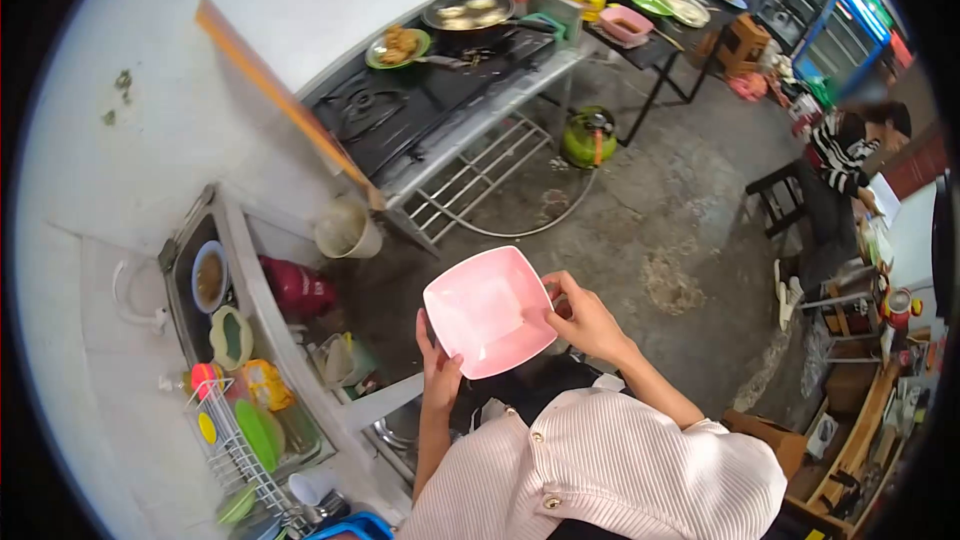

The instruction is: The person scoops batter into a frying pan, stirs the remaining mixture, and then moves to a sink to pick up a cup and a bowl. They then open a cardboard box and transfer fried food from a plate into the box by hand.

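A square pink bowl (pixel 488 312) with rounded corners is held up in front of my chest, its hollow inside facing me with nothing visible in it. My left hand (pixel 440 365) grips its lower left edge, thumb on the rim. On the right side, my right hand (pixel 580 318) pinches the wall, with the thumb inside and the fingers behind. The bowl's outer underside is hidden from me.
Left: a sink (pixel 188 225) with dishes and a wire dish rack (pixel 240 440). Ahead, a stove counter (pixel 400 125) carries a frying pan (pixel 468 12) and a plate of fried food (pixel 398 45). A green gas cylinder (pixel 588 137) stands on the floor. A seated person (pixel 845 155) is at right.
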Motion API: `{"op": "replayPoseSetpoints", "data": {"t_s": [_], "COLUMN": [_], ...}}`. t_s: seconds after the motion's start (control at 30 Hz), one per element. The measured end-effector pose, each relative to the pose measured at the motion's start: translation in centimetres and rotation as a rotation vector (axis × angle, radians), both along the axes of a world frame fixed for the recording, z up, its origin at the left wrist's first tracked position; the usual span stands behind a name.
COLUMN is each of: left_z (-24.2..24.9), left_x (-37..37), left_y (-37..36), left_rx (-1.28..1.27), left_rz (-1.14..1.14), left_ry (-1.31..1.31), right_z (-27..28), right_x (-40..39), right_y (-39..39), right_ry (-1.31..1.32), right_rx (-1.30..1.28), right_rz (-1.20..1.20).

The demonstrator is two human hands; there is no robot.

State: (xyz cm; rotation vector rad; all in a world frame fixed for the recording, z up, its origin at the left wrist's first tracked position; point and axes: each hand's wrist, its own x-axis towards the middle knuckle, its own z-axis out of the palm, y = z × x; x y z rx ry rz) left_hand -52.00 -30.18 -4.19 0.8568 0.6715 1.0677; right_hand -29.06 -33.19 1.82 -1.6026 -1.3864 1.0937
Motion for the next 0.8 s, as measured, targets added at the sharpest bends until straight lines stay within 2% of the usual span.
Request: {"op": "replayPoseSetpoints", "data": {"t_s": [0.03, 0.13, 0.23, 0.43, 0.67, 0.8], "left_z": [-1.5, -2.7, -3.0, -4.4, -5.1, -6.1], "left_x": [1.5, 8.7, 15.5, 26.5, 37.7, 45.4], "left_y": [-0.1, -1.0, -2.3, -2.9, -0.1, 3.3], "left_rx": [-0.063, -0.162, -0.261, -0.333, -0.415, -0.418], "left_rz": [-0.1, -0.266, -0.423, -0.692, -0.895, -0.985], "left_ry": [-0.127, -0.163, -0.143, -0.075, -0.048, -0.063], "right_z": [-0.3, -1.8, -1.5, -3.5, -6.1, -6.8], "right_x": [1.9, 8.3, 13.8, 21.3, 28.0, 34.1], "right_y": [-1.4, -5.6, -9.4, -15.4, -16.2, -13.8], "right_ry": [0.027, 0.026, 0.016, 0.037, 0.246, 0.218], "right_rx": [-0.014, -0.056, -0.191, -0.163, -0.121, -0.038], "right_rz": [-0.044, -0.163, -0.279, -0.544, -0.842, -0.959]}}
